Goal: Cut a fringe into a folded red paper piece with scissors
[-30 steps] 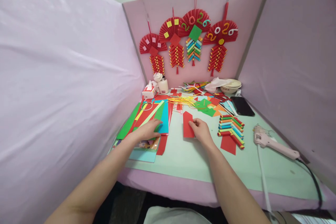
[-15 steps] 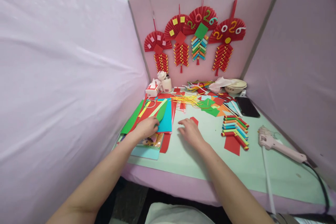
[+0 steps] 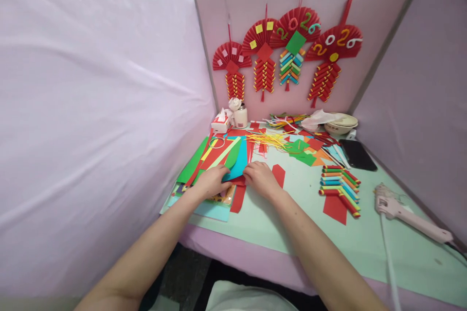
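1. Paper, head view: the blue sheet (image 3: 239, 163) lies at the right side of the paper pile (image 3: 193, 167), its near part between the two hands.
2. Left hand (image 3: 213, 182): partly curled, thumb apart from the fingers, resting over the pile's near edge. It meets the blue sheet's left side and the bowed green sheet (image 3: 233, 154); whether it grips either cannot be told. The placement would suit steadying loose layers.
3. Right hand (image 3: 260, 177): fingers bent and gathered, fingertips touching the blue sheet's right edge. A firm pinch cannot be confirmed (the knuckles hide the contact). Reaching in from the opposite side presumably gives control of both edges.
4. Relative position: the blue sheet lies just left of the right hand and just right of the left hand, extending forward of both. The pointed red piece (image 3: 279, 175) lies just right of the right hand, flat and partly hidden by it.
5. Surroundings: the rolled-paper chevron (image 3: 339, 187) and glue gun (image 3: 412, 216) lie farther right, apart from both hands, probably placed there to leave working room.
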A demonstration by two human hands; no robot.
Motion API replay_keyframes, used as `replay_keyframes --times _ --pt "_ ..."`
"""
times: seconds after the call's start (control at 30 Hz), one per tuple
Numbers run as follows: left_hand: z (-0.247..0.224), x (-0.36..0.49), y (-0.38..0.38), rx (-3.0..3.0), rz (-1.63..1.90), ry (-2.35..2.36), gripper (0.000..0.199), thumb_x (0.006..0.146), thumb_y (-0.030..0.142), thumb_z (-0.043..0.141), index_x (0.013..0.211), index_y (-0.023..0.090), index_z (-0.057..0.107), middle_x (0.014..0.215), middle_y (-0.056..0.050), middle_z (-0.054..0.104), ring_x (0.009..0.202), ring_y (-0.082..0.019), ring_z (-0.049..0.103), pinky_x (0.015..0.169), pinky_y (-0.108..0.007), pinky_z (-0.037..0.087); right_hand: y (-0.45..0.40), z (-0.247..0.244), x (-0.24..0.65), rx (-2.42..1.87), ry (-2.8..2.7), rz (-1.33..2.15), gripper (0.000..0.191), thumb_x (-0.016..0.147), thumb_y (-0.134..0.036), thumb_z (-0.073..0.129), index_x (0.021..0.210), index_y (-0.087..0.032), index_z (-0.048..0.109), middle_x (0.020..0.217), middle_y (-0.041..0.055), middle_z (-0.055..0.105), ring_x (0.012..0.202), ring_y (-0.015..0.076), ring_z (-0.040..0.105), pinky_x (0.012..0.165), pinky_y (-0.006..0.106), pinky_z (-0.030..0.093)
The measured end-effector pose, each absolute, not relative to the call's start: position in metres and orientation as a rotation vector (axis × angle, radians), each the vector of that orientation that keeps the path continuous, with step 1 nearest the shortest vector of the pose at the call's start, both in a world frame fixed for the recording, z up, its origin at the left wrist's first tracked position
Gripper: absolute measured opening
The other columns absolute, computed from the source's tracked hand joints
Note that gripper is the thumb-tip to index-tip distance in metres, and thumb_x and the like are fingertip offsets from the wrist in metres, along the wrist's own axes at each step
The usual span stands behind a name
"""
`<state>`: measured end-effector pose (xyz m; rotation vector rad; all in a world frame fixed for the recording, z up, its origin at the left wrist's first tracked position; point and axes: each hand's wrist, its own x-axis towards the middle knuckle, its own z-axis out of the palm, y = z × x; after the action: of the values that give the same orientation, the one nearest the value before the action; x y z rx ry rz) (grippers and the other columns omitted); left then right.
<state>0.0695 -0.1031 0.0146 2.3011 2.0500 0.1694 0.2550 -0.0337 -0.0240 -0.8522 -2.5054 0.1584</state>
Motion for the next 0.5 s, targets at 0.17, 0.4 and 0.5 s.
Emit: replay_keyframes --times 0.17,0.4,0.5 --pt "0.001 0.07 -0.098 2.257 0.385 2.147 0.022 0.082 0.035 0.044 0.08 0.02 0.06 0.085 -0.007 0.062 0.082 -0.021 0.058 0.066 -0.028 0.04 -0.034 -0.021 0.248 -0.865 -2.366 0.176 0.021 0.089 -0.022 0.041 0.096 -0.02 0.062 0.099 0.0066 0.061 0.093 0.0186 0.051 0.082 0.03 0.036" --pt "0.0 0.044 -0.088 2.126 0.606 2.219 0.024 0.083 0.032 0.041 0.079 0.018 0.06 0.074 -0.005 0.063 0.069 -0.019 0.056 0.064 -0.028 0.038 -0.036 -0.031 0.255 -0.909 -2.293 0.273 0.024 0.086 -0.019 0.044 0.105 -0.018 0.058 0.101 0.0086 0.06 0.096 0.02 0.052 0.083 0.032 0.041" --pt "0.003 0.036 -0.087 2.073 0.682 2.232 0.026 0.082 0.032 0.04 0.078 0.017 0.061 0.074 -0.004 0.064 0.067 -0.018 0.055 0.063 -0.027 0.039 -0.041 -0.036 0.244 -0.782 -2.416 0.279 0.026 0.081 -0.024 0.055 0.107 -0.02 0.059 0.111 0.0067 0.059 0.101 0.019 0.052 0.085 0.028 0.04"
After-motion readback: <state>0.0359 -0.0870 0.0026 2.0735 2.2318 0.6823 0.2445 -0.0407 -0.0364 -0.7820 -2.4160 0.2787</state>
